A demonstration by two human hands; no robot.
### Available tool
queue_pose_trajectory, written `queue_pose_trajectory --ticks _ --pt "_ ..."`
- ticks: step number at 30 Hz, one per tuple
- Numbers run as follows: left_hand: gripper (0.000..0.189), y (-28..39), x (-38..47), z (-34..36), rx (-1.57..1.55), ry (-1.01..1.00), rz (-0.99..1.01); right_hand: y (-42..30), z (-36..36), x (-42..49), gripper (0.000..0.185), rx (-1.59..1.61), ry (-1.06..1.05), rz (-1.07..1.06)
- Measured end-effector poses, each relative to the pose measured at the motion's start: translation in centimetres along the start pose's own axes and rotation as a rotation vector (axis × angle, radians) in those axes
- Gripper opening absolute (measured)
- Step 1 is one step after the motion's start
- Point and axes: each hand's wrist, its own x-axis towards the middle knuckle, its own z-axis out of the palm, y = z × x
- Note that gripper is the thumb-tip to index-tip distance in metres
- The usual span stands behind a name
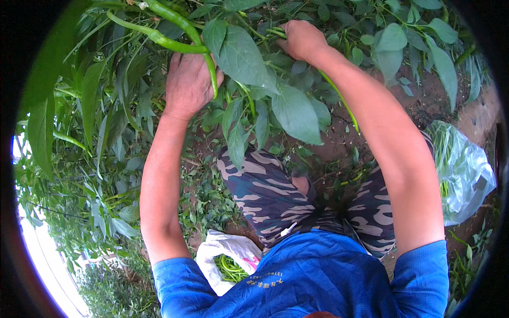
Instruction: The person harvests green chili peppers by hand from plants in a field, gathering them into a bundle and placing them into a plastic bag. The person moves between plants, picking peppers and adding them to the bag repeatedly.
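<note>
My left hand (pixel 190 81) reaches up into the pepper plants, its fingers mostly hidden by foliage. Two long green chili peppers (pixel 175 43) cross in front of it, and whether it grips anything is not visible. Farther right, my right hand (pixel 304 39) is closed around green chili peppers (pixel 277 33), whose ends poke out on its left side. Below that wrist another long pepper (pixel 340 99) slants down, partly behind my forearm; I cannot tell whether it is held or hanging. Broad pepper leaves (pixel 246 59) fill the space between both hands.
Beside my left hip, a white bag (pixel 208 254) stands open with green peppers (pixel 230 268) inside. A clear plastic bag (pixel 463 175) of long green peppers rests on the soil at right. Dense plants (pixel 99 167) line the left; my camouflage-trousered legs (pixel 266 194) are bent below.
</note>
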Motion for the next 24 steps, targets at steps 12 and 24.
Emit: queue_pose_trajectory --ticks 12,24 --pt "0.037 0.4 0.2 0.1 0.006 0.021 0.012 -3.6 -8.0 -3.9 0.028 0.269 0.747 -0.281" --pt "0.051 4.7 3.0 -3.4 -0.383 0.147 0.041 -1.3 -18.8 -22.0 0.024 0.649 0.903 -0.022"
